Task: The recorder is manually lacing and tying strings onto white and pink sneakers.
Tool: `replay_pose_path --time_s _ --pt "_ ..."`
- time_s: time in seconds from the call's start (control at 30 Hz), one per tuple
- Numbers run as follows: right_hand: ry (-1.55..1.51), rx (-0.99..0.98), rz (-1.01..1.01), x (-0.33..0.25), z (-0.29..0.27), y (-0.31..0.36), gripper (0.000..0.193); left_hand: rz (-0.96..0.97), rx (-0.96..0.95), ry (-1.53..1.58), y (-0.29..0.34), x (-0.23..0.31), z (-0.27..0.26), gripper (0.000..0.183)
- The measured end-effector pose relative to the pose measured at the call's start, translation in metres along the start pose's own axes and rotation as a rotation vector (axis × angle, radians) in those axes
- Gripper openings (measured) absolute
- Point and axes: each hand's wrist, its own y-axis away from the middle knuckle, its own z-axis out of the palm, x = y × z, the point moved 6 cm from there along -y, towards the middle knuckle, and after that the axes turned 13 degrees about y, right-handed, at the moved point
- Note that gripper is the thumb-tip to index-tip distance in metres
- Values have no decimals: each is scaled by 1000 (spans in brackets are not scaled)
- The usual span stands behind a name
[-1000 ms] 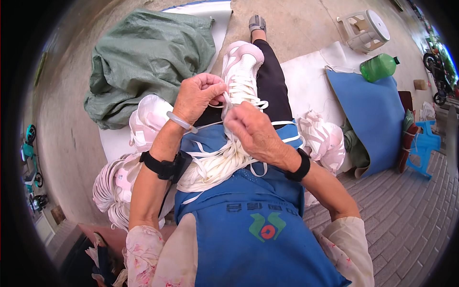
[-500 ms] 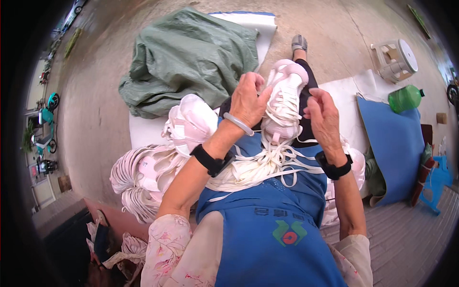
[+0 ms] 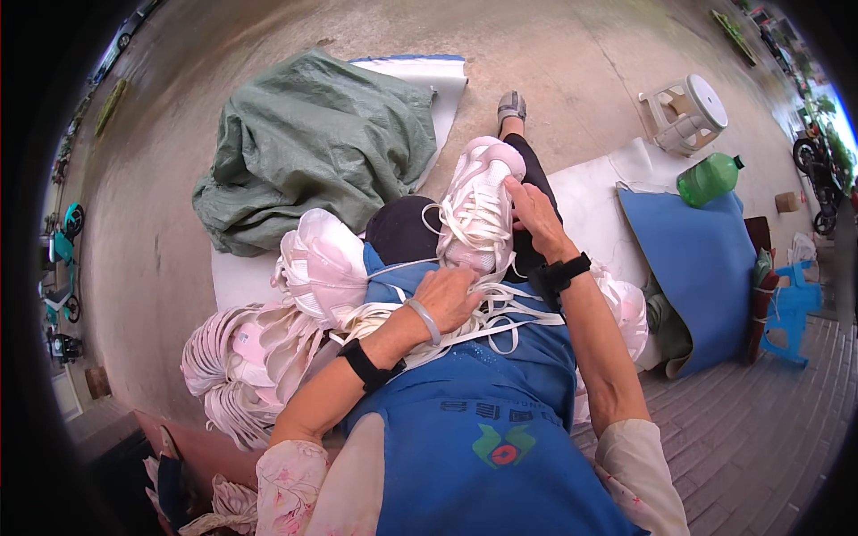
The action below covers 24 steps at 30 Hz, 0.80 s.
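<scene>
A pale pink and white shoe upper [image 3: 483, 201], laced with white lace, lies lengthwise on my lap. My right hand [image 3: 539, 221] grips its right edge, fingers bent against the side. At the near end of the upper, my left hand [image 3: 447, 305] is closed with curled fingers, low over a tangle of white shoelaces [image 3: 514, 308]; what the fingertips pinch is hidden. The laces spread across my blue apron [image 3: 465, 393]. Left of my lap stands another pink and white upper [image 3: 323, 268], and beside it is a stack of nested uppers [image 3: 241, 353].
A green woven sheet [image 3: 313, 147] covers a heap at the far left. To the right are a white stool [image 3: 688, 112], a green plastic bottle [image 3: 710, 180], a blue mat [image 3: 693, 268] and a blue plastic chair [image 3: 786, 313]. More uppers [image 3: 621, 313] lie beside my right forearm.
My left hand has come down toward me to the near end of the upper. My right hand has moved in from the air onto its right side. The view has shifted too.
</scene>
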Motion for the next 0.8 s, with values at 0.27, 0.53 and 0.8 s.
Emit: replay_pose_path --time_s 0.27,0.53,0.8 --pt "-661 -213 -23 -9 -11 31 28 -83 190 190 0 -3 7 43" --pt "-1061 -464 251 6 27 34 35 -189 298 633 -5 -20 -1 43" --pt "-768 -414 -152 -10 18 42 40 -64 330 681 -17 2 -40 27"
